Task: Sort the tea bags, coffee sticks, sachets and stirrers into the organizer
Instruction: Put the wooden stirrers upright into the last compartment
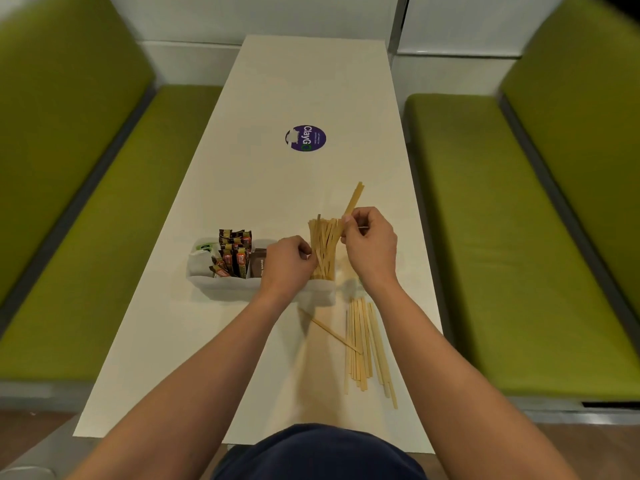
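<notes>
A white organizer point(221, 284) stands on the table with tea bags point(202, 249) at its left, coffee sticks point(235, 252) in the middle and brown sachets point(259, 266) beside them. Its right compartment holds several upright wooden stirrers point(323, 249). My left hand point(289, 263) grips the left side of that upright bundle. My right hand point(369, 242) pinches a few stirrers point(355, 199) that stick up and lean right above the bundle. More loose stirrers point(363, 348) lie flat on the table in front of the organizer, one point(329, 330) lying askew.
The white table point(277, 98) carries a round purple sticker point(306, 137) further back. Green cushioned benches point(86, 237) flank it on the left and on the right point(519, 237). The table's near edge runs just in front of my body.
</notes>
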The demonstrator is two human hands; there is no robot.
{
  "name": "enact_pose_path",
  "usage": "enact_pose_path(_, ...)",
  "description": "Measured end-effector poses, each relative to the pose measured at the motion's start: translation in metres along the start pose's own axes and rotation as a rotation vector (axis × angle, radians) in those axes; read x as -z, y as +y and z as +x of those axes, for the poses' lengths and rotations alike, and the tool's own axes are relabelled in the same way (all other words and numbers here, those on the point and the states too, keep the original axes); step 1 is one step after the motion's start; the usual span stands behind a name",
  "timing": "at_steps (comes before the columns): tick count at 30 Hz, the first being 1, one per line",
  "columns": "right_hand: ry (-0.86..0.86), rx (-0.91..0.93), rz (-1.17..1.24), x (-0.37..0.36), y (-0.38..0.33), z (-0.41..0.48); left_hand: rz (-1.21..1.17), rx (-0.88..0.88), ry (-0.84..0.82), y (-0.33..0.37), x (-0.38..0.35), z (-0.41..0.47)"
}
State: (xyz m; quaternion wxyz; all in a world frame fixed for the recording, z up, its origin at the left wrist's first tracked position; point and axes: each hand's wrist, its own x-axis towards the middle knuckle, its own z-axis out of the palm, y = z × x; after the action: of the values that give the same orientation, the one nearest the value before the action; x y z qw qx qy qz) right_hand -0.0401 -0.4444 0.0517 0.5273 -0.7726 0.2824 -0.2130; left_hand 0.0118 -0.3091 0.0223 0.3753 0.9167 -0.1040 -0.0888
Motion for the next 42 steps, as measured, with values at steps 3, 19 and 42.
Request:
enact_pose_path(3, -0.053, -0.015, -0.098, -0.007, 0.005, -0.002, 0.056, -0.029, -0.028, -0.001, -0.001, 0.000)
enact_pose_path(19, -0.200, 0.041, -0.635, -0.014, 0.014, -0.013, 0.132, -0.118, 0.017, -0.007, 0.001, -0.001)
enact_pose_path(42, -0.383, -0.216, -0.746, 0.079, 0.084, -0.097, 0.427, 0.174, -0.143, -0.030, -0.036, -0.097)
